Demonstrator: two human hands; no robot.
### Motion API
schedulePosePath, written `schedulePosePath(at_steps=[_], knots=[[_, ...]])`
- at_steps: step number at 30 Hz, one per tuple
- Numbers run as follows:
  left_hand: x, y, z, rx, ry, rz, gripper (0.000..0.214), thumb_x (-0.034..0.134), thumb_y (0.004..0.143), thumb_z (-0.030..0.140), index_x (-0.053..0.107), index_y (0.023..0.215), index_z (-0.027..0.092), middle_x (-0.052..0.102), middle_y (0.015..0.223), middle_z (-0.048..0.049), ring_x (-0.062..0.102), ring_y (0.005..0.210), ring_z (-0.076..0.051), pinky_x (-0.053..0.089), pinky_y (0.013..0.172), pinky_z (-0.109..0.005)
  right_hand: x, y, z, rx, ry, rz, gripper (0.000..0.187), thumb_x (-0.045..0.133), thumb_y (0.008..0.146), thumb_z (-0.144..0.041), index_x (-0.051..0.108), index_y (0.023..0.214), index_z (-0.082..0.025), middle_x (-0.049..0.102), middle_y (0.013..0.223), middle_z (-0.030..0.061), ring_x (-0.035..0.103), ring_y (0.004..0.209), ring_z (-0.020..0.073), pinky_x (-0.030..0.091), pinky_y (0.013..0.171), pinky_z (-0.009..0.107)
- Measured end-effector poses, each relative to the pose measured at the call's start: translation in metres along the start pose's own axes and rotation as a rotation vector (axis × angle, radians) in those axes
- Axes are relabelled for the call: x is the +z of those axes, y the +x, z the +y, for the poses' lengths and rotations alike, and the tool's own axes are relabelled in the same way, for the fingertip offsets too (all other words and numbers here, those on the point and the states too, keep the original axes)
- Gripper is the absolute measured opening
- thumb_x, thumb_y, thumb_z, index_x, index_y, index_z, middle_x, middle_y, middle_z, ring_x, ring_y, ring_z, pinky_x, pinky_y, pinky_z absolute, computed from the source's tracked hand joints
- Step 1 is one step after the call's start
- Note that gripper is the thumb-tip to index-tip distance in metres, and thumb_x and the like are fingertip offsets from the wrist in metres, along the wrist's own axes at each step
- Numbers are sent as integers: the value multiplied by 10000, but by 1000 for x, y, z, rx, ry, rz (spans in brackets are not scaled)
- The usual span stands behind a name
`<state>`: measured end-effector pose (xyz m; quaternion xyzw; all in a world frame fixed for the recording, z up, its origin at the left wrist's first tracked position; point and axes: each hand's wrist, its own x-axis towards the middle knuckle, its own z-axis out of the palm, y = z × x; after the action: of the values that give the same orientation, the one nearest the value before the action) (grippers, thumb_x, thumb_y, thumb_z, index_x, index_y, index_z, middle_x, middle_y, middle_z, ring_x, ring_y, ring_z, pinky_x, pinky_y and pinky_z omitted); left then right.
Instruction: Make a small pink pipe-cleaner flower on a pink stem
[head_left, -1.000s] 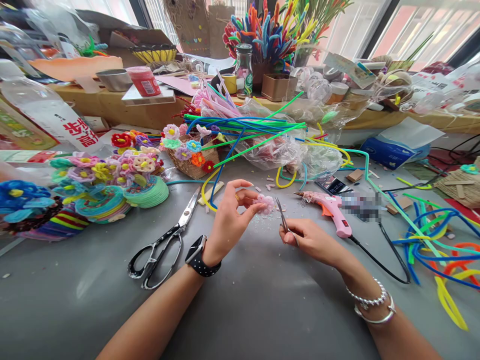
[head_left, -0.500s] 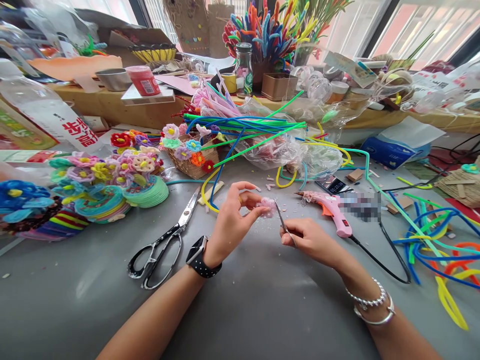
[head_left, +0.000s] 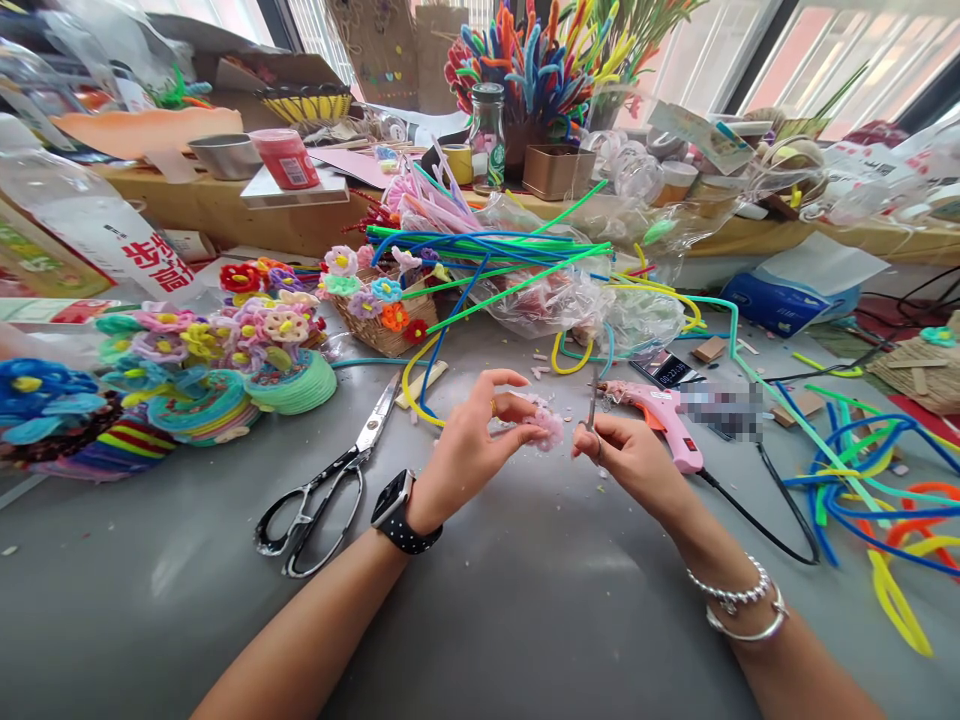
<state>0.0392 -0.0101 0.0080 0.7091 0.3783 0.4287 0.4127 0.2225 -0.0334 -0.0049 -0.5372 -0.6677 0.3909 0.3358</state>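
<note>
My left hand [head_left: 472, 445] pinches a small fuzzy pink flower [head_left: 550, 427] between thumb and fingertips, just above the grey table [head_left: 487, 620]. My right hand [head_left: 634, 460] sits right beside it, closed round small scissors [head_left: 592, 405] whose blades point upward next to the flower. A black watch is on my left wrist and silver bangles are on my right wrist.
Large black-handled scissors [head_left: 330, 485] lie left of my left hand. A pink glue gun [head_left: 660, 415] with a black cord lies right of my right hand. Finished pipe-cleaner flowers [head_left: 225, 345], a basket [head_left: 382, 320], a bag of pipe cleaners [head_left: 525, 270] and loose stems [head_left: 862, 470] surround the area.
My right hand moved up and closer to the flower, swinging the small scissors from a slanted to an upright position. My left hand shifted slightly right with the flower.
</note>
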Motion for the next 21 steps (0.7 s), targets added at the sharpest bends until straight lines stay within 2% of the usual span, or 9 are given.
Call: schedulePosePath(at_steps=[3,7,10,12,14,15,17,19,21], knots=[[2,-2,-3,48,34,-93,440,592,725,183,342,1087,198,628,772,-2,605,765,-123,459,760,-281,2,0,-2,2,76,83,374,513,734,-514,581,683,-150,510,606,-1,431,553,109,326,489,225],[5,-3,-9,124,65,-146,536,585,733,204,274,1170,210,579,842,-23,589,746,-119,476,734,-286,7,-1,-5,10,117,15,298,569,725,-446,621,756,-154,590,671,23,493,603,133,373,535,242],[4,-4,-8,236,214,-23,495,602,719,231,345,1141,207,564,919,-57,570,819,-141,461,749,-300,11,0,-4,28,147,60,278,577,725,-423,618,743,-148,596,679,31,498,608,134,382,543,247],[4,-5,-5,335,308,111,355,622,701,241,461,1012,190,576,904,-60,552,853,-155,444,760,-301,15,0,-2,37,199,184,260,584,722,-405,608,736,-147,572,663,20,474,590,119,368,526,235],[3,-5,-2,380,338,161,129,601,718,236,535,810,175,590,778,-35,550,771,-142,442,714,-278,18,2,1,53,296,324,253,594,713,-400,593,722,-147,521,615,-5,416,529,91,328,474,215],[4,-6,0,361,336,136,75,572,740,237,546,720,171,583,697,-21,543,697,-128,442,671,-264,19,2,2,60,354,384,256,599,707,-403,584,716,-148,490,590,-18,376,495,76,298,443,207],[5,-5,2,239,298,34,173,530,768,268,561,634,163,578,610,-11,526,599,-112,436,597,-244,22,3,3,57,460,473,260,608,697,-405,572,712,-148,439,558,-36,306,453,58,242,401,197],[8,-5,2,55,183,-58,191,527,765,316,602,700,153,621,670,-28,550,609,-115,447,580,-236,26,3,2,40,520,495,252,614,696,-398,572,716,-150,423,548,-42,278,444,52,216,390,193],[10,-4,2,-102,9,-100,226,558,738,341,611,831,142,653,803,-55,590,696,-135,470,620,-239,29,1,0,22,526,441,231,612,704,-383,574,710,-155,434,556,-40,283,451,52,219,400,192]])
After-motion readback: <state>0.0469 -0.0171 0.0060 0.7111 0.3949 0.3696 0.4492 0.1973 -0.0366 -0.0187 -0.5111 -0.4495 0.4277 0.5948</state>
